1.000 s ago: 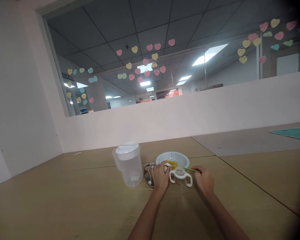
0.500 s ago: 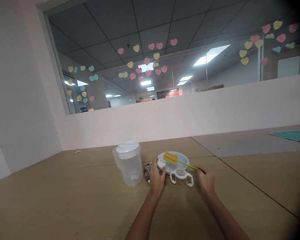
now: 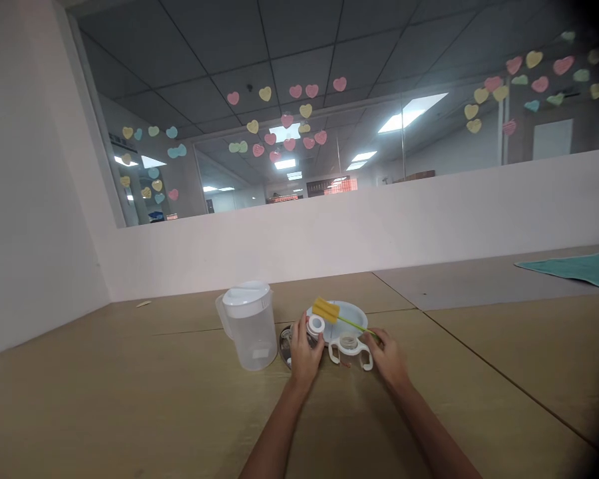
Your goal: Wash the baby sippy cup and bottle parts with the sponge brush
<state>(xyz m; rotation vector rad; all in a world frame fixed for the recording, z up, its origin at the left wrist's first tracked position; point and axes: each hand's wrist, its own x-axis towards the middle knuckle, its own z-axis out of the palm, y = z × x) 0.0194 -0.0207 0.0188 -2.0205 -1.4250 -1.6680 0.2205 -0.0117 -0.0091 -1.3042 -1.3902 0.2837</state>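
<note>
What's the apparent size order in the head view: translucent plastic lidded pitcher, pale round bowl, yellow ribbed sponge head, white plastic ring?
1. Pitcher
2. Bowl, partly hidden
3. Sponge head
4. Ring

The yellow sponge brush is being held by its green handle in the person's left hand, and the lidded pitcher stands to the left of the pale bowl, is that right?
The hand is wrong: the head view shows the yellow sponge brush held by its green handle in the right hand. The lidded pitcher does stand left of the pale bowl.
</note>
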